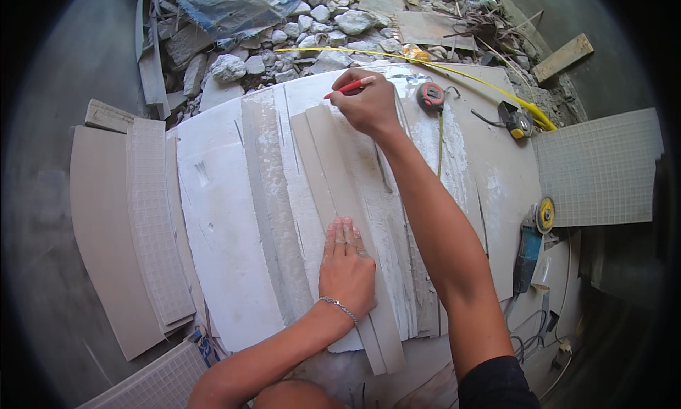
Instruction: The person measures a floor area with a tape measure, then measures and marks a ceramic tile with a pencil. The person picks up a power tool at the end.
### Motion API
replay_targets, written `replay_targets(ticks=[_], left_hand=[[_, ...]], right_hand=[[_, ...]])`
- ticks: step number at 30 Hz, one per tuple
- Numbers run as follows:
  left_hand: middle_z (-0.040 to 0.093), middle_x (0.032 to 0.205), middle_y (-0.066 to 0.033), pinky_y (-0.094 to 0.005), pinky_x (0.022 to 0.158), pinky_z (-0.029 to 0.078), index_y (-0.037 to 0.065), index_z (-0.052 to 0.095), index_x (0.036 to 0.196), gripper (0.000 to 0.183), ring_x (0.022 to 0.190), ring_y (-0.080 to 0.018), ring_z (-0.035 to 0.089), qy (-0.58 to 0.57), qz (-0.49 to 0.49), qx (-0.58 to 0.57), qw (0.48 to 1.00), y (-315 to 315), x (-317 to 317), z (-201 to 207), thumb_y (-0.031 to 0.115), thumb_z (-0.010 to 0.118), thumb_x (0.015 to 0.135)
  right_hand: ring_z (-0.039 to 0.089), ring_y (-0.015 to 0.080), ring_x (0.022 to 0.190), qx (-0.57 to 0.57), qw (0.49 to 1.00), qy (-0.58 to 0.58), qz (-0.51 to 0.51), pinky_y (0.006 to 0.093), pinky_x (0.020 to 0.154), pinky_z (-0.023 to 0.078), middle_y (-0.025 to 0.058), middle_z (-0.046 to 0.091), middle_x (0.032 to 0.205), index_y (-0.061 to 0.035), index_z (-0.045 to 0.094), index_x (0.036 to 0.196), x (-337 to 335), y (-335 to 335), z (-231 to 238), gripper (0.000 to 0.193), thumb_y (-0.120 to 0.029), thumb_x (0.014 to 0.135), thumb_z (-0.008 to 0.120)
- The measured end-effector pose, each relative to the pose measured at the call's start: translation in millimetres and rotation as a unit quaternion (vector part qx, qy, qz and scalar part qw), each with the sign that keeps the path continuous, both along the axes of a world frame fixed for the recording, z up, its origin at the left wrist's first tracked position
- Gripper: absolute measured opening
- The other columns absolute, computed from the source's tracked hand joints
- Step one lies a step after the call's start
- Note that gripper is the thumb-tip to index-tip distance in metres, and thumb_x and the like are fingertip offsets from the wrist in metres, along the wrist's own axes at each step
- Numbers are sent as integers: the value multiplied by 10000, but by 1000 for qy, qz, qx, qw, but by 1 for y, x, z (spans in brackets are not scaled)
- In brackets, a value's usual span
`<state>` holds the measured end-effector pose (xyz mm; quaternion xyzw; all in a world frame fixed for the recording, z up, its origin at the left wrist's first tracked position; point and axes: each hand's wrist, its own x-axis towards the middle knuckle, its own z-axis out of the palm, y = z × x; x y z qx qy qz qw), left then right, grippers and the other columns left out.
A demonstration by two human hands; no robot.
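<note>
Two long, narrow beige tile strips [320,169] lie side by side on a white, scuffed board [220,246]. My left hand [347,267] rests flat across them with its fingers stretched forward; a chain bracelet circles that wrist. At the strips' far end, my right hand [369,104] grips a red pencil or marker [352,86]. Its tip points left, just beyond the strips' end; whether it touches anything I cannot tell. Right of that hand sits a red and black tape measure [430,97], its tape running toward me under or beside my right forearm.
Broken rubble [333,26] and a blue plastic sheet [237,4] lie beyond the board. At right are a yellow and black tape measure [518,122] with its tape out, an angle grinder [530,249] with cable, and a ribbed tile [603,168]. More tiles [106,224] lean at left.
</note>
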<state>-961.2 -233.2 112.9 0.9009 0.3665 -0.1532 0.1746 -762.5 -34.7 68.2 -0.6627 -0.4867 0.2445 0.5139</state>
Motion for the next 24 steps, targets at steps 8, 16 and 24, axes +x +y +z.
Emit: replay_targets(ticks=[8,16,24], left_hand=[[325,1629,-410,-476,1335,141,-225,427,1487,1132,1585,-462,276,48,-25,20,998,1,2,2,368,919,658],[368,1601,-421,-513,1329,146,-194,591,1375,779,1566,-500,299,-18,1,4,1000,1,-2,1,144,797,704],[341,1623,-405,-474,1332,155,-220,439,1483,1133,1577,-453,298,53,-28,9,998,4,2,6,370,930,649]], right_hand=[[714,131,738,-7,1000,-6,10,287,700,563,58,764,791,-56,777,842,-4,-3,-10,138,-162,772,831],[728,185,718,-22,999,-39,26,313,707,575,98,765,789,-53,765,786,-4,-13,-7,113,-153,739,790],[687,168,669,-22,999,-33,26,332,651,543,79,753,746,-73,788,797,5,-10,-2,142,-207,752,804]])
